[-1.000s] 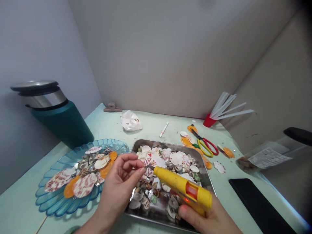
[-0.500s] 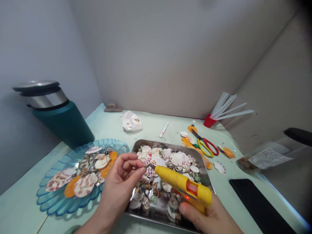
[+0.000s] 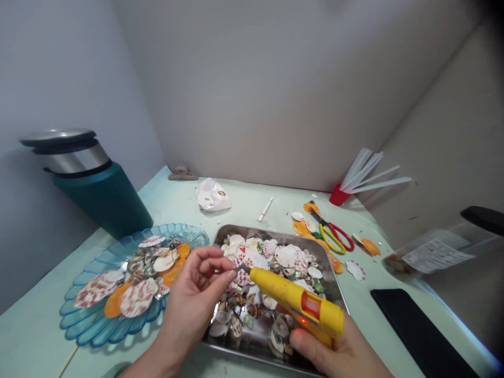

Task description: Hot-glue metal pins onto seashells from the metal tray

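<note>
My right hand (image 3: 326,344) is wrapped round a yellow hot glue gun (image 3: 293,296) with a small red light lit on its side. Its dark nozzle points left and meets the fingertips of my left hand (image 3: 202,289). Thumb and index finger of that hand are pinched together at the nozzle tip; whatever sits between them is too small to make out. Both hands are above a metal tray (image 3: 271,358) of mixed seashells (image 3: 289,255), some white, some spotted red, some brown.
Left stands a blue scalloped dish (image 3: 79,325) with shells, behind it a teal bottle (image 3: 104,197). Right of the tray lie scissors (image 3: 334,236), orange shells (image 3: 303,228) and a black phone-like slab (image 3: 417,331). Farther back are a red cup (image 3: 339,195) of glue sticks, a marker (image 3: 265,209) and a crumpled wrapper (image 3: 212,195).
Almost nothing differs. Both hands and the glue gun hold the same position over the tray, with only a very slight shift of the view.
</note>
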`<control>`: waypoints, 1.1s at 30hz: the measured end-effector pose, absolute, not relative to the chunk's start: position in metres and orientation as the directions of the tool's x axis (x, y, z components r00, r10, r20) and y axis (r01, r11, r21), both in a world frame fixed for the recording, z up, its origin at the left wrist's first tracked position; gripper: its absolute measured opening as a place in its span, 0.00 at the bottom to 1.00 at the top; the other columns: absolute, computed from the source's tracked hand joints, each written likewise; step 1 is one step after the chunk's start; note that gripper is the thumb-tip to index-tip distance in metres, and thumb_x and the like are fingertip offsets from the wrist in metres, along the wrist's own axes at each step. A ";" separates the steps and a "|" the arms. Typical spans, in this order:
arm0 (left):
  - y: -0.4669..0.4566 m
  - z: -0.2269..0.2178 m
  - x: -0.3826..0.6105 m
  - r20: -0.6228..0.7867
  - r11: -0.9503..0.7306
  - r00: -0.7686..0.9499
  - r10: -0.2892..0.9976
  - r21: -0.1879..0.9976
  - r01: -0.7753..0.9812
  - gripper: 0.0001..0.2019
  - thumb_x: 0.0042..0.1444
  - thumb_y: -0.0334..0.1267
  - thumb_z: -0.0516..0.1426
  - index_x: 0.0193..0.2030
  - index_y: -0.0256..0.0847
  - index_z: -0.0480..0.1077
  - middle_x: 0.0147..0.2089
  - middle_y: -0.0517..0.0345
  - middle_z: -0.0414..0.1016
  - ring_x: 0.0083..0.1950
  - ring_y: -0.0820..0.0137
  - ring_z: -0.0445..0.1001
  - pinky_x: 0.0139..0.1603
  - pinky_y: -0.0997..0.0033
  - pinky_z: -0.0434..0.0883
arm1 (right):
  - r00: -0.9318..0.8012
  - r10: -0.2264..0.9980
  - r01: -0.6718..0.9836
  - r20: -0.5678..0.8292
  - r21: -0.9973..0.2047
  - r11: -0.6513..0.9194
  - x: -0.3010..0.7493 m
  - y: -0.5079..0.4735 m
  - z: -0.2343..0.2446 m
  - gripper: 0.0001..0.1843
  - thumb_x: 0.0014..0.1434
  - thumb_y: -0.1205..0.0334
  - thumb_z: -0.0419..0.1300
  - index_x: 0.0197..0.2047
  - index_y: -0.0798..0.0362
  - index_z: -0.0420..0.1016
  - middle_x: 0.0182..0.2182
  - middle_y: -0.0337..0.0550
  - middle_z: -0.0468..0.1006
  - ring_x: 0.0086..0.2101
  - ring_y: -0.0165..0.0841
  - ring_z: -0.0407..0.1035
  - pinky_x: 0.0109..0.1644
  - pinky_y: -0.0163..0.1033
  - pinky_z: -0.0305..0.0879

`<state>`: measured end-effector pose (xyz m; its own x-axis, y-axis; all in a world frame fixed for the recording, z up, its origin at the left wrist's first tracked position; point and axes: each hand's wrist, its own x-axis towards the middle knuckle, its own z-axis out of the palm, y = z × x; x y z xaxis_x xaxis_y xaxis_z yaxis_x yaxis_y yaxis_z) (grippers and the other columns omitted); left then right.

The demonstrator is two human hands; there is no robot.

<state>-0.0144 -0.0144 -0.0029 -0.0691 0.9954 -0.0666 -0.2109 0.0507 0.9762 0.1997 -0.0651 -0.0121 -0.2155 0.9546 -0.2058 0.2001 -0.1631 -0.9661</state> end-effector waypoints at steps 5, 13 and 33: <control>-0.014 -0.002 -0.012 -0.015 -0.004 -0.095 0.995 0.980 -0.197 0.16 0.45 0.32 0.64 0.39 0.40 0.63 0.30 0.62 0.75 0.31 0.75 0.71 0.32 0.77 0.68 | -0.129 0.973 0.233 -0.193 -0.959 -0.160 0.200 -0.065 -0.012 0.24 0.50 0.49 0.63 0.48 0.52 0.74 0.34 0.46 0.80 0.37 0.42 0.73 0.46 0.47 0.69; -0.019 -0.013 -0.006 0.093 -0.112 -0.111 0.989 0.978 -0.177 0.14 0.46 0.30 0.61 0.39 0.41 0.63 0.29 0.62 0.72 0.29 0.74 0.69 0.30 0.74 0.67 | -0.078 0.996 0.642 -0.041 -0.766 0.019 0.225 -0.047 -0.025 0.23 0.49 0.43 0.60 0.40 0.52 0.76 0.31 0.42 0.81 0.32 0.41 0.75 0.35 0.37 0.71; -0.059 0.005 -0.190 0.187 -0.121 -0.496 0.848 0.979 0.163 0.16 0.59 0.40 0.54 0.52 0.37 0.65 0.50 0.50 0.70 0.45 0.65 0.72 0.43 0.58 0.72 | -0.044 0.963 0.691 0.267 -0.688 0.222 0.220 -0.055 -0.014 0.23 0.55 0.44 0.54 0.41 0.56 0.74 0.26 0.40 0.76 0.29 0.38 0.71 0.33 0.38 0.65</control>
